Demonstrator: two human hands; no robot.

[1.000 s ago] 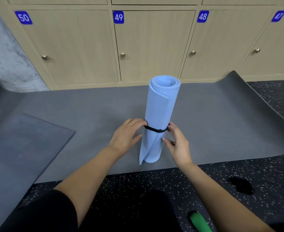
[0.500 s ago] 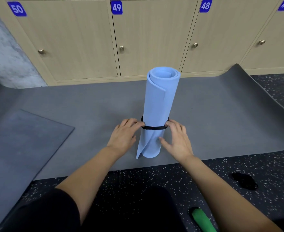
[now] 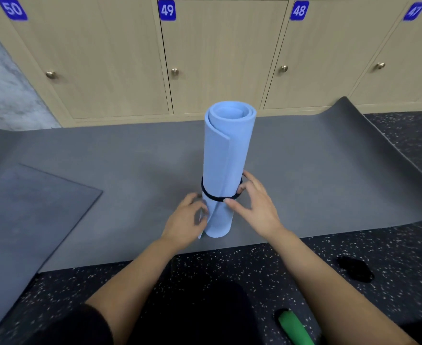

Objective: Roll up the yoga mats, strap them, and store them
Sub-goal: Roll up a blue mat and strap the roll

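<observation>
The right hand (image 3: 257, 207) pinches a black strap (image 3: 214, 196) at the centre of the frame, thumb tip on the front of the band and fingers curled round the right side of the blue mat (image 3: 227, 158) it circles. The left hand (image 3: 187, 217), just lower and to the left, sits against the roll's loose outer flap. It is smeared by motion, so whether it grips the flap or only touches it cannot be told.

The blue mat is rolled and stands on end, its long axis upright, directly ahead of both hands and between them. The strap rings its lower third, well below the open spiral at the top. The right hand is the one on the band, so any tightening or sliding of it looks to fall to that hand, with the left steadying the base.

The roll stands on a wide grey mat (image 3: 130, 158) spread over the speckled floor (image 3: 304, 265), with a second grey sheet (image 3: 30, 207) at the left edge. Lockers (image 3: 224, 58) numbered 50 to 47 fill the top of the frame, all shut.

The strap's far side and its fastening are hidden behind the roll. A black bundle (image 3: 354, 268) at lower right is too dark to identify, and a green object (image 3: 294, 327) is cut off by the bottom edge.
</observation>
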